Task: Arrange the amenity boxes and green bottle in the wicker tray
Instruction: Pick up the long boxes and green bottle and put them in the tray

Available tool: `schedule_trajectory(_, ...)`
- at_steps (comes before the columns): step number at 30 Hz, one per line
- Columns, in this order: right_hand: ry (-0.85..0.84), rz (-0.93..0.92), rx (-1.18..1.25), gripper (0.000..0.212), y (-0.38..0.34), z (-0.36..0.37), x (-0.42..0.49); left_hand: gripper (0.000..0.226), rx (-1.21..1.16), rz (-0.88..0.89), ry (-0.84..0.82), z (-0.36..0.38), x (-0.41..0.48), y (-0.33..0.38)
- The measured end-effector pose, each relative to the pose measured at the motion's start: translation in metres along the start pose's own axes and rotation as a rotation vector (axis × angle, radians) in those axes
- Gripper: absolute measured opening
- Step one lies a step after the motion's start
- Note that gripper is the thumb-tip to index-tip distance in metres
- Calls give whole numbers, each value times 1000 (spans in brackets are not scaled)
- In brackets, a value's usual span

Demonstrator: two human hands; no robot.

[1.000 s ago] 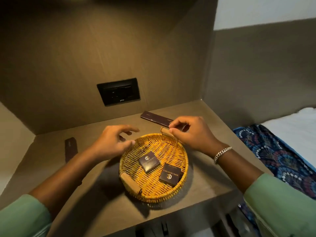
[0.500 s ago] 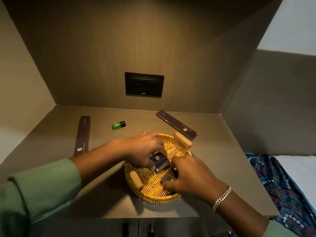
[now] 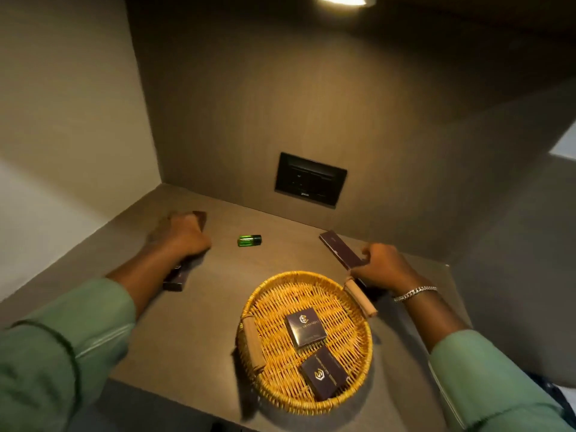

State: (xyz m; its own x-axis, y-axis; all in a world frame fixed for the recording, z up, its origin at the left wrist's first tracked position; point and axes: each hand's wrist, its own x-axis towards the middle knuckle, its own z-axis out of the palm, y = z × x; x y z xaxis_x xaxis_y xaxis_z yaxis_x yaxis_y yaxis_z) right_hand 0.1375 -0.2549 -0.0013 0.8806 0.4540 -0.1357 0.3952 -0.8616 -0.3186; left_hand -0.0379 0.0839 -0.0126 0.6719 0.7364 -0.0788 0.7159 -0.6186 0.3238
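A round wicker tray (image 3: 349, 394) with two wooden handles sits on the shelf and holds two small dark amenity boxes, one in the middle (image 3: 305, 328) and one nearer me (image 3: 322, 377). A small green bottle (image 3: 249, 240) lies on its side behind the tray. My left hand (image 3: 184, 236) is closed over a long dark box (image 3: 176, 279) at the left. My right hand (image 3: 380, 266) grips another long dark box (image 3: 339, 252) just behind the tray's right handle.
A black socket panel (image 3: 310, 179) is set in the back wall. Walls close the shelf at the left and back. The shelf's front edge runs just below the tray. A lamp glows overhead.
Both hands have left the tray, where they were on the two small boxes. The left went out to the long box at the left, the right to the long box at the right.
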Motion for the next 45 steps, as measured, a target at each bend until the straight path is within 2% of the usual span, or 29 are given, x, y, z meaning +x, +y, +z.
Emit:
schedule_trajectory(4, -58, 10, -58, 32, -3, 14, 22, 34, -113, -99, -20, 6, 0, -4)
schedule_trajectory(8, -57, 15, -73, 36, -1, 15, 30, 37, -267, -148, -34, -2, 1, 0)
schedule_trajectory(13, 39, -26, -9, 40, -7, -8, 23, 34, -555, -133, -87, -37, -18, 29)
schedule_trajectory(15, 114, -75, 33, 40, -15, -28, 14, 44, -629, -68, -104, -52, -33, 42)
schedule_trajectory(17, 152, -131, 107, 44, -28, -47, 1, 73, -696, 6, -110, -64, -50, 53)
schedule_trajectory(19, 162, -198, 132, 55, -43, -62, -18, 108, -680, 111, -109, -66, -69, 64)
schedule_trajectory(21, 129, -239, 164, 63, -58, -69, -41, 118, -644, 218, -132, -58, -86, 74)
schedule_trajectory(24, 36, -238, 200, 67, -76, -58, -68, 106, -627, 274, -171, -38, -104, 80)
schedule_trajectory(28, -9, -158, 95, 62, -91, -21, -86, 84, -599, 290, -151, -19, -118, 84)
schedule_trajectory(31, 1, -111, 28, 50, -88, -3, -93, 85, -442, 297, -113, -6, -123, 89)
schedule_trajectory(34, 43, -87, -1, 50, -85, 4, -102, 90, -235, 289, -70, 8, -127, 88)
schedule_trajectory(38, 44, -76, -108, 51, -87, 10, -107, 99, -180, 263, -108, 21, -129, 81)
schedule_trajectory(45, 22, -83, -207, 51, -86, 25, -106, 95, -166, 303, -104, 29, -125, 73)
